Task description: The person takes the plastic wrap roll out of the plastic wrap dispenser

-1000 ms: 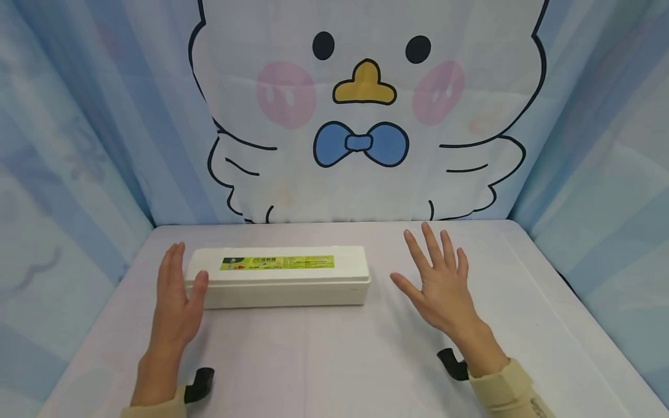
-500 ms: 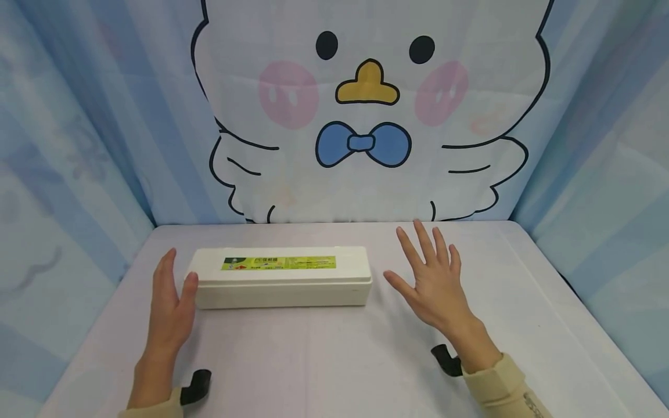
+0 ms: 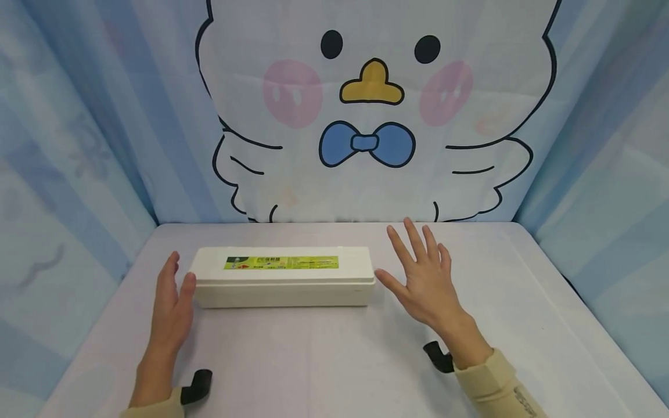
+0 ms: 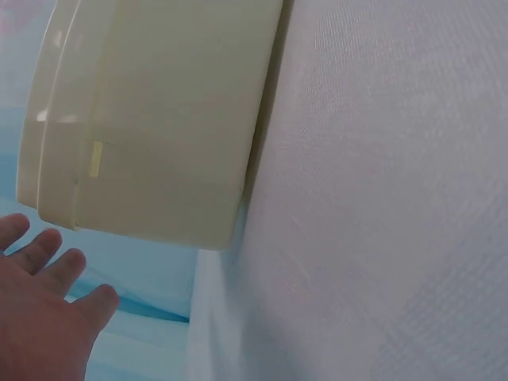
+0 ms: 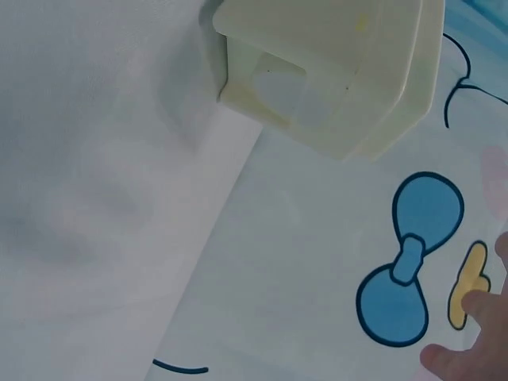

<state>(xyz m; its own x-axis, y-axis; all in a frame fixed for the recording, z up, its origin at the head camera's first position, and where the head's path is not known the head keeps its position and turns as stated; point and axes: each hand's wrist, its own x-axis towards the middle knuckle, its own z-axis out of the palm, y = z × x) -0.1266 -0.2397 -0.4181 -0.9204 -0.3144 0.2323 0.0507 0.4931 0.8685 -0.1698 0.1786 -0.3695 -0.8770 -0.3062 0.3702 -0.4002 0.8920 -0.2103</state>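
A long cream plastic box [image 3: 284, 295], its lid down and a yellow-green printed label [image 3: 282, 263] on top, lies crosswise on the table. By its shape and label it looks like a cling film dispenser box. Just off its left end is my left hand [image 3: 171, 319], fingers straight and thumb apart. My right hand [image 3: 430, 284] spreads its fingers to the right of the box, the thumb tip near the right end. Neither hand holds anything. In the left wrist view the fingers [image 4: 59, 270] stand apart from the box [image 4: 159, 119]. The right wrist view shows the box's end [image 5: 317, 79], with an opening in it.
A white cloth covers the table [image 3: 308, 366]. Behind it hangs a curtain [image 3: 366, 191] printed with a cartoon bird face and blue bow tie, and blue curtains [image 3: 63, 174] close both sides. Black wrist mounts [image 3: 197, 387] stick out from the sleeves.
My right hand has moved left, closer to the box's right end. My left hand shifted slightly left and away from the box's end. The box stays put while the view turns slightly.
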